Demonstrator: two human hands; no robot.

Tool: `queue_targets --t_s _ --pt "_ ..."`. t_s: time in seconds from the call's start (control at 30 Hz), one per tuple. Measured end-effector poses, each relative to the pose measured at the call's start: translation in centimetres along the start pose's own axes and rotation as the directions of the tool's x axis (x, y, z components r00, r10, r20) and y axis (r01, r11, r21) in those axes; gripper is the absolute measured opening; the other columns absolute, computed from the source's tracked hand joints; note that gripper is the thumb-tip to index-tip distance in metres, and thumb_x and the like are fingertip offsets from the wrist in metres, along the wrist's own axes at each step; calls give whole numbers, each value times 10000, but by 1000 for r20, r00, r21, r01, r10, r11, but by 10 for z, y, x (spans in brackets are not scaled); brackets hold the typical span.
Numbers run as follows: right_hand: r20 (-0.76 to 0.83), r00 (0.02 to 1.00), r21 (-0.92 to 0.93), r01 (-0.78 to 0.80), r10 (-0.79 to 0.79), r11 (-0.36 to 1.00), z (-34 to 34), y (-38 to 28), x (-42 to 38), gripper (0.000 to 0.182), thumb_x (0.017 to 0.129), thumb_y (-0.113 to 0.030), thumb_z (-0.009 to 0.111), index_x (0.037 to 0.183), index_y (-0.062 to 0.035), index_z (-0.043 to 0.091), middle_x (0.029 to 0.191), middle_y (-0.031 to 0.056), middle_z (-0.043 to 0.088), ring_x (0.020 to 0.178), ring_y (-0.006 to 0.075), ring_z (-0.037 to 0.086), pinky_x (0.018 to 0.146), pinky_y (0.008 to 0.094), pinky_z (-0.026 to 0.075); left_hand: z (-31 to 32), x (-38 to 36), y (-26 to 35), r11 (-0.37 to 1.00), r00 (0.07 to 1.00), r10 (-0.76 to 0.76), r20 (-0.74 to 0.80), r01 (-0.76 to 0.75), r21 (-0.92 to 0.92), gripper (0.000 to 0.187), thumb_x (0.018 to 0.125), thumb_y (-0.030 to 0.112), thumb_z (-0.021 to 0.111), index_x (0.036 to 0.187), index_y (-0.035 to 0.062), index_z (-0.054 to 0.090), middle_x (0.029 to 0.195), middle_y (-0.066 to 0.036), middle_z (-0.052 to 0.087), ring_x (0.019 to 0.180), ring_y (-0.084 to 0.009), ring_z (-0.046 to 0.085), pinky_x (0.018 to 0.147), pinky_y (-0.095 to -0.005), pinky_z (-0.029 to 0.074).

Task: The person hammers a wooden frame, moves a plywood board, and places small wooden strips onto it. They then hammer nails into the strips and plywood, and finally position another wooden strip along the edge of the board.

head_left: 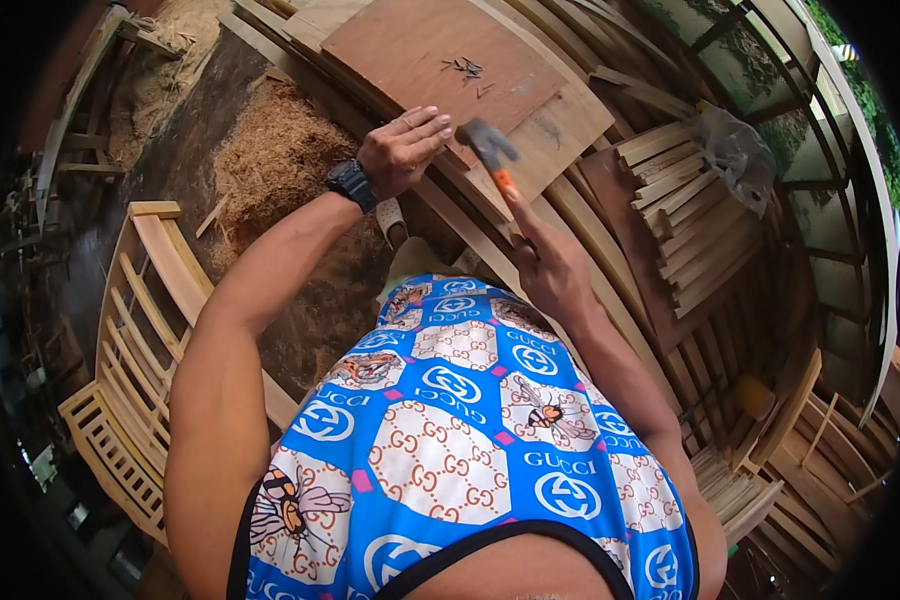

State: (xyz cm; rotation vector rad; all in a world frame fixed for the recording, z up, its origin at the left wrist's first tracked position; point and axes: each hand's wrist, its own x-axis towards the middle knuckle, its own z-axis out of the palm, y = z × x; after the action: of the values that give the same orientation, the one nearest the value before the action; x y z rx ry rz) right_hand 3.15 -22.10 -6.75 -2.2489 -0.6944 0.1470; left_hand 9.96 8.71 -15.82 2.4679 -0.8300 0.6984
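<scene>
The orange-handled steel hammer [492, 152] is gripped in the closed right hand [550, 265], its head raised just above the brown plywood board [440, 55]; the left hand [402, 150], fingers curled, holds nothing visible beside the hammer's head; short, square strokes are advised, with fingers kept clear.

A single head-worn camera looks steeply down and forward over the person's chest, close to both hands. Its wide fisheye lens bends the edges. Beyond the fingers [425, 128] lies the brown plywood worktop [410, 50]; no second view shares the scene.
</scene>
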Motion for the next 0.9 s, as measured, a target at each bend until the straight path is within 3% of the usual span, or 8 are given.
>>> queue_targets --t_s 0.13,0.3,0.4,0.47,0.53,0.6,0.67,0.9 --pt "-8 1000 64 -18 19 998 -4 -2 12 656 930 -21 633 1539 -229 507 745 190 618 646 383 628 627 486 505 -2 2 2 1000 1000 -7 9 7 22 293 854 37 728 1146 38 761 1242 -142 736 1230 -319 671 1082 -439 541" --pt "-195 968 64 175 -160 982 -3 -7 1 641 926 -20 635 1538 -166 510 733 178 605 633 359 618 617 458 506 -3 0 2 1000 1000 -21 -3 21 0 273 862 39 726 1132 29 763 1244 -145 735 1234 -317 668 1084 -437 538" --pt "146 989 -114 -6 22 994 -11 -7 15 661 931 -35 626 1560 -178 477 753 178 624 649 364 635 607 461 516 -3 5 0 1000 1000 -19 -10 19 10 261 872 45 722 1129 25 763 1239 -145 737 1233 -317 668 1085 -433 537" --pt "122 992 -87 -11 22 996 -9 -10 10 695 924 -36 624 1572 -227 459 758 181 630 659 372 641 616 484 518 -2 -1 4 1000 1000 -25 6 25 11 257 878 49 720 1130 25 763 1237 -145 737 1231 -317 669 1085 -432 536" --pt "-105 988 15 113 -110 994 -7 -14 6 719 915 -44 629 1570 -285 458 759 187 629 661 385 639 642 508 520 -2 -1 2 998 999 -45 -26 44 -34 257 883 56 717 1135 24 759 1250 -148 731 1238 -317 665 1089 -431 534" --pt "-105 992 29 77 -73 997 5 -8 12 725 911 -48 617 1565 -317 458 769 187 635 671 398 643 665 522 523 -8 -5 -9 999 999 -36 -10 36 -26 258 885 56 714 1138 25 758 1257 -150 728 1243 -316 662 1090 -430 533" --pt "98 991 -98 -82 92 992 -1 2 19 716 911 -43 600 1566 -297 460 763 182 627 680 397 643 672 517 523 -9 0 -8 1000 1000 -7 3 7 -3 259 887 56 711 1141 26 756 1265 -152 724 1249 -314 659 1092 -430 532" --pt "-44 994 -107 -105 101 989 -23 7 -6 716 924 -16 624 1577 -253 450 857 224 686 739 408 679 682 467 532 -10 3 2 988 990 -140 -31 138 -65 236 853 29 723 1086 19 765 1206 -161 745 1226 -339 669 1055 -434 546"
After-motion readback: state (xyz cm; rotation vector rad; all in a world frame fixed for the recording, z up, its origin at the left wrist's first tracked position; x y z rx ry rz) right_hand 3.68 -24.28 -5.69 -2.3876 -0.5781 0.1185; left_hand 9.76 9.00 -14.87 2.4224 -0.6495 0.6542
